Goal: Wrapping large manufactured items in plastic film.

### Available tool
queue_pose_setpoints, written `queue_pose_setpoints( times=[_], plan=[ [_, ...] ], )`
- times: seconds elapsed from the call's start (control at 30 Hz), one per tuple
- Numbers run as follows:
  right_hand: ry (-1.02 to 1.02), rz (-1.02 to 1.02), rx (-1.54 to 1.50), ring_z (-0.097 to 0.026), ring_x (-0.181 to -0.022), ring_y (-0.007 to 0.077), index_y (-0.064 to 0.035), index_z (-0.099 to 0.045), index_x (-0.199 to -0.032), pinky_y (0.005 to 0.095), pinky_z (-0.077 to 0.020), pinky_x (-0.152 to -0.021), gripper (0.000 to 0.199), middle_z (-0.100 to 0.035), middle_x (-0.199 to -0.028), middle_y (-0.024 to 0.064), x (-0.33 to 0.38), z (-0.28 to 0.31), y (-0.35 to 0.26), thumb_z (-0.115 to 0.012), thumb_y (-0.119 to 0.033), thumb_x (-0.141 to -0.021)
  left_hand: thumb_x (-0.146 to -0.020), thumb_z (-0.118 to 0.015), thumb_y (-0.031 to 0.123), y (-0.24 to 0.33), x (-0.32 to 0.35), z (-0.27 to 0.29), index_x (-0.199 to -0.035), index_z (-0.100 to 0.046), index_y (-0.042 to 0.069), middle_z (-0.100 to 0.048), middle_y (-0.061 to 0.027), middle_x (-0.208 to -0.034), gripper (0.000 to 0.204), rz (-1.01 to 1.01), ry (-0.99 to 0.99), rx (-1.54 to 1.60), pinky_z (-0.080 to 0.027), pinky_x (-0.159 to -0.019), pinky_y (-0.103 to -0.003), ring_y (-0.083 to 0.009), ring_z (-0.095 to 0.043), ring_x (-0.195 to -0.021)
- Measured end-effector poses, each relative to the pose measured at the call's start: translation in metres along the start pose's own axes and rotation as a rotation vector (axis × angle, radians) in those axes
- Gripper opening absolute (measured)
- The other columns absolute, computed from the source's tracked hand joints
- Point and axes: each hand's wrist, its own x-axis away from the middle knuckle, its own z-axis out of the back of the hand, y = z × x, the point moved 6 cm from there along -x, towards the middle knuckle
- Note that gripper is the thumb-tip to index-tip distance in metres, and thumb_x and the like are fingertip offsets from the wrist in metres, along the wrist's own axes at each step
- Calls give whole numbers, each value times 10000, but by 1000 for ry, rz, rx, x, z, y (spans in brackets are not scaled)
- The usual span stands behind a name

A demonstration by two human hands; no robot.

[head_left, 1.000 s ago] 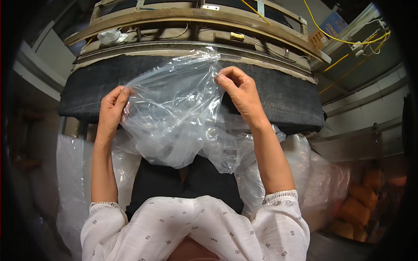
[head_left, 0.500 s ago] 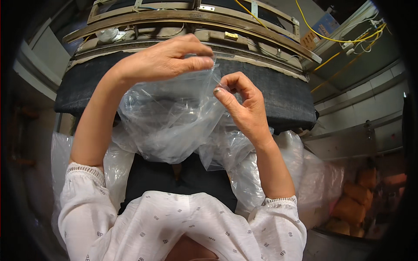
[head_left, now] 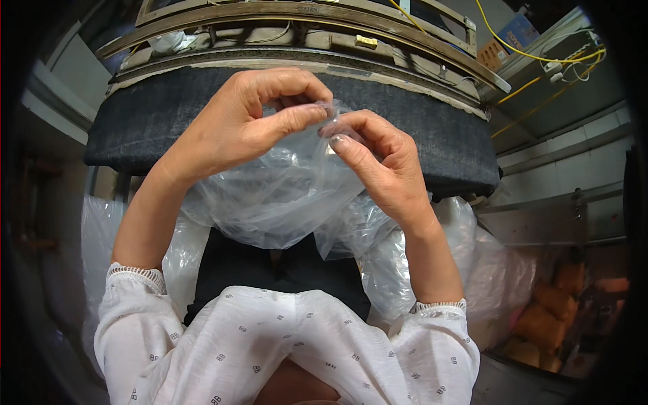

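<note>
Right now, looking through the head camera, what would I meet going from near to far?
Up the middle: white patterned blouse → black trousers → clear plastic, pinched by left hand and right hand → dark cloth-covered surface → long wooden beam.

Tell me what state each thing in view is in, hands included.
Left hand, pinching clear plastic
Right hand, pinching it too, close to the left
Clear plastic, thin, crumpled, hanging below both hands
Dark cloth, spread out, partly hidden by hands and plastic
Yellow cable, slack, curving
</note>
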Motion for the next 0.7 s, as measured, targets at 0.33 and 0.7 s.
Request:
queue_pose_setpoints(
  times=[0.33,0.7],
  plan=[
    [-52,69,269,-500,-635,39,2,-601,-950,178,-405,-591,156,-574,-719,-1,5,-19,-19,-585,-77,-816,-725,-685,-5,26,30,5,-851,-660,28,-608,-44,-755,133,-270,202,-312,-455,-586,-221,-112,-560,-680],
    [-459,-94,-27,-486,-630,72,-25,-573,-846,219,-407,-571,154,-527,-705,-3,12,-56,-10,-580,-177,-860,-829,-587,33,57,70,59,-885,-597,57,-538,-19,-898,62,-359,440,-185,-420,-653,-196,-76,-512,-759]
  ],
)
